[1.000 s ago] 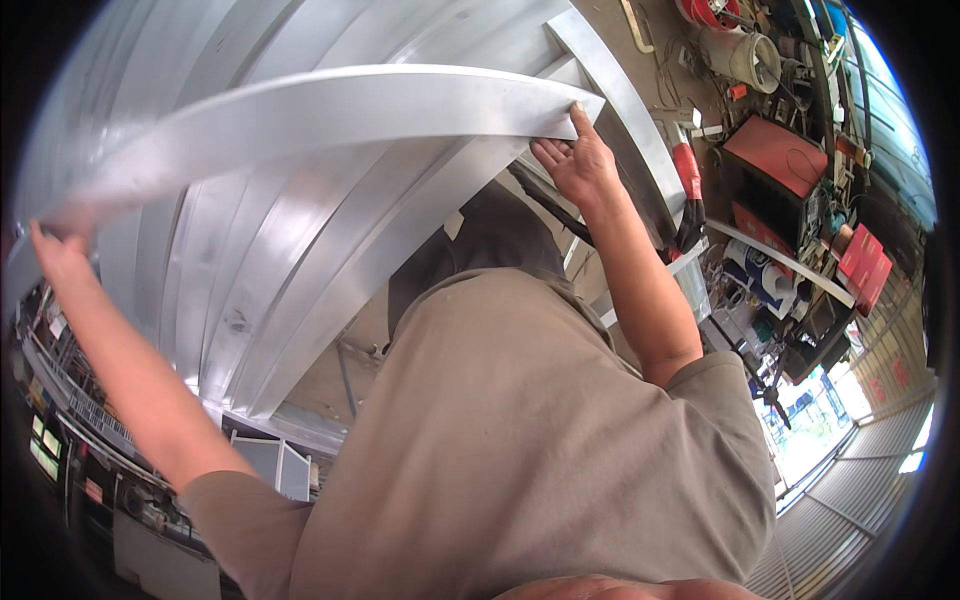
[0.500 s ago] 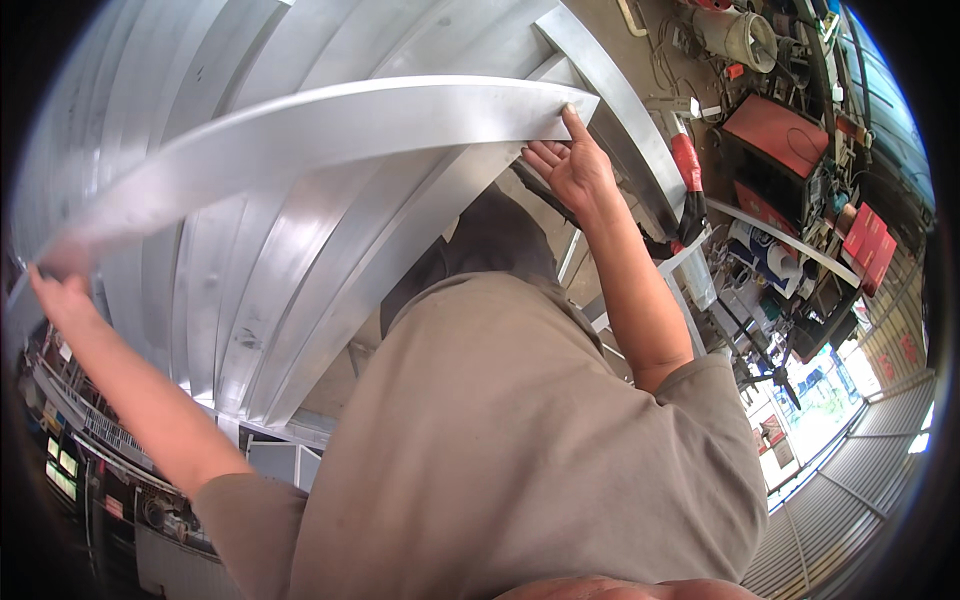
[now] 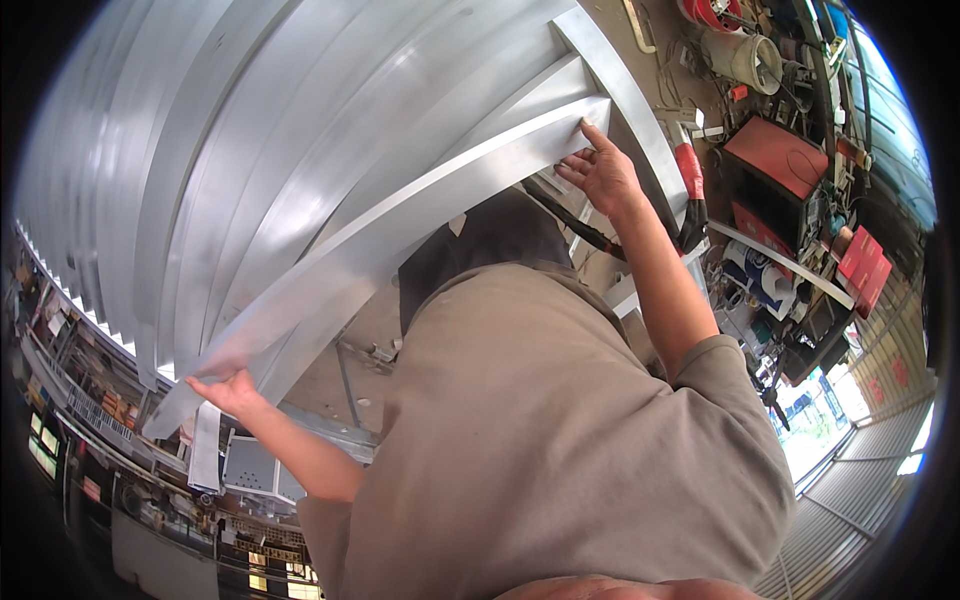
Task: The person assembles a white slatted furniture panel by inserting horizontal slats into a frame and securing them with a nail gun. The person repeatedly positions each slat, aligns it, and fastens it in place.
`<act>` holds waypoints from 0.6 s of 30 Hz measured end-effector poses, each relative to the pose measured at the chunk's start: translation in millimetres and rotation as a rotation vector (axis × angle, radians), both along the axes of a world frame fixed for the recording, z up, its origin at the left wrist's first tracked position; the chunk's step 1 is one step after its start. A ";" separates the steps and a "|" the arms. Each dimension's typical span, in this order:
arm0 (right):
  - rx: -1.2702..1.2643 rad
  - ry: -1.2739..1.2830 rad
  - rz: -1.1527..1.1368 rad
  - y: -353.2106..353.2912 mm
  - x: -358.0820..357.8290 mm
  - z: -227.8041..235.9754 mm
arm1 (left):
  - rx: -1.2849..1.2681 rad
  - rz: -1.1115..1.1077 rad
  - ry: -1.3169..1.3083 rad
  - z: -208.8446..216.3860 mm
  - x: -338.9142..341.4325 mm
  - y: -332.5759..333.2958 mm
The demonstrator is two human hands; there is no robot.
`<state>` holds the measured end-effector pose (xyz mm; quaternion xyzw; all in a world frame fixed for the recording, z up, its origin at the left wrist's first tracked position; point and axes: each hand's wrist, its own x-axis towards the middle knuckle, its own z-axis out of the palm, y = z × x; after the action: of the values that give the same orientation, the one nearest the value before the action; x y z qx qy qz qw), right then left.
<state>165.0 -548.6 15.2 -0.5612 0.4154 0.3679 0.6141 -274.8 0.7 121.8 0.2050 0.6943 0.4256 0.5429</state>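
Note:
A long flat aluminium strip [image 3: 400,215] runs diagonally from lower left to upper right over a row of similar strips [image 3: 230,140] lying side by side. My left hand [image 3: 228,388] grips its lower left end from below. My right hand [image 3: 600,170] holds the upper right end, with the forefinger stretched along the strip's edge. My grey shirt fills the lower middle of the view and hides what lies under the strip's middle.
A crosswise aluminium bar [image 3: 630,100] lies along the strips' right ends. A red box [image 3: 775,150], a white bucket [image 3: 745,55], a red-handled tool [image 3: 688,180] and clutter crowd the right. Shelves with small items [image 3: 90,410] line the lower left.
The strip, held raised and bowed across the stack before, has swung down toward me. My left hand moved from the far left to lower centre-left. My right hand stayed at its end.

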 end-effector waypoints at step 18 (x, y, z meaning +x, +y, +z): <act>0.086 -0.021 -0.228 49.6 -1.0 21.2 | 0.159 -0.654 -0.007 85.3 343.6 277.3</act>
<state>164.0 -499.0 36.4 -0.4874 0.4539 0.3074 0.6797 68.8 278.0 207.1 0.4572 0.5546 0.2823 0.6353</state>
